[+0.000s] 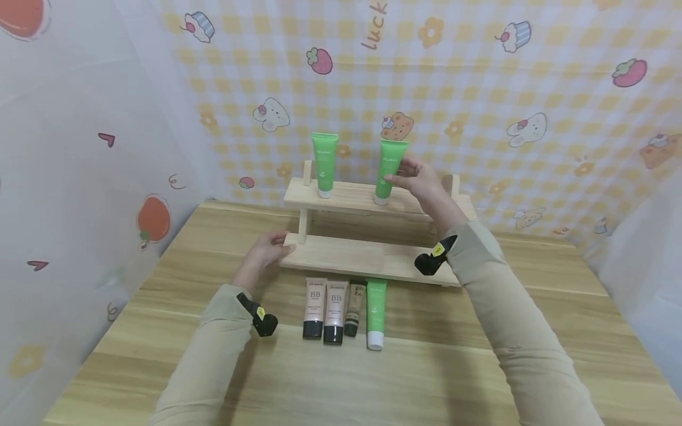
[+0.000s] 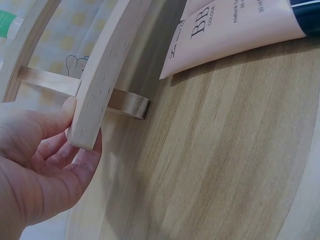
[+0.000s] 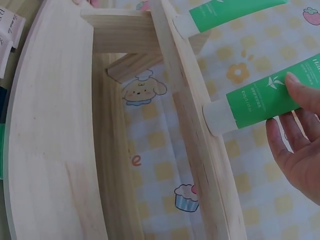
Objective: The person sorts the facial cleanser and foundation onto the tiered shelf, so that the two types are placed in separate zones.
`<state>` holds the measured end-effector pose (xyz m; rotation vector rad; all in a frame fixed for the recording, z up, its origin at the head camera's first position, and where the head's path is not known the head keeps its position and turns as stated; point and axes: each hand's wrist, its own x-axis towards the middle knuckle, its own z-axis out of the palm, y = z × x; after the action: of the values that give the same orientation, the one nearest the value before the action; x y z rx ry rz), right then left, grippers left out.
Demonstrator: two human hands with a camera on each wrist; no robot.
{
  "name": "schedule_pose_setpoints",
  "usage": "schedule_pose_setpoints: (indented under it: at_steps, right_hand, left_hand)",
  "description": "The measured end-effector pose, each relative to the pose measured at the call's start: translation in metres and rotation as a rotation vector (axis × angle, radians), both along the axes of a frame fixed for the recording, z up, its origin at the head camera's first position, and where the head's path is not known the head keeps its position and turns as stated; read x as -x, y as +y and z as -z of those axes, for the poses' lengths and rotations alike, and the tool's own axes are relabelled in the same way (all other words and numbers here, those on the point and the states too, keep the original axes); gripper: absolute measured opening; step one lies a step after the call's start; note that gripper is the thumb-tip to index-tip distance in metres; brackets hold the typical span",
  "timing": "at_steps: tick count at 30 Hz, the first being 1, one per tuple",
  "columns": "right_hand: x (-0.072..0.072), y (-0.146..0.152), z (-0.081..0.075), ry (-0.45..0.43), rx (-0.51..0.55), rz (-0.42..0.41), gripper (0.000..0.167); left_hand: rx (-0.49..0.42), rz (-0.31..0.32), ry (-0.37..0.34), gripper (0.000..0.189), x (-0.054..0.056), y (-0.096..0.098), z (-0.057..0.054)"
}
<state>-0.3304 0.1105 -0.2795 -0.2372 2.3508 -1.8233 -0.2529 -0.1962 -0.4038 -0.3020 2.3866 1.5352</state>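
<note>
Cloth (image 1: pixel 458 71), yellow-checked, fills the head view's top; wood-grain table (image 1: pixel 373 384) fills its bottom. Centrally, the right hand (image 1: pixel 422 179) pinches a green tube (image 1: pixel 391 163) atop the shelf (image 1: pixel 346 255); the left hand (image 1: pixel 264 250) grips the shelf's lower left end. Left wrist: that grip at left, table at lower right. Right wrist: green tube at right, cloth behind.

"luck" on checked cloth (image 1: pixel 351 89); "BB" on both pink tubes (image 1: pixel 335 310), "COLOUR" on one; leaf emblem (image 3: pixel 275 81) on held green tube (image 3: pixel 262 97).
</note>
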Motion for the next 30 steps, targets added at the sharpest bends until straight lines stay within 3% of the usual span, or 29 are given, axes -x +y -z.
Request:
schedule_pose_setpoints:
  at_steps: [10,21,30]
  right_hand:
    - [-0.007,0.0,0.005,-0.003,-0.013,0.005,0.058]
    - [-0.023,0.004,0.007,-0.087,0.051,0.158,0.062]
    - [-0.045,0.008,0.014,-0.208,0.049,0.061,0.06]
  left_hand:
    - [-0.017,0.004,-0.023,0.058,-0.002,-0.003,-0.001]
    - [-0.002,0.012,-0.035,0.057,-0.004,-0.001,-0.004]
    - [-0.003,0.017,-0.021,0.058,-0.002,-0.002,-0.001]
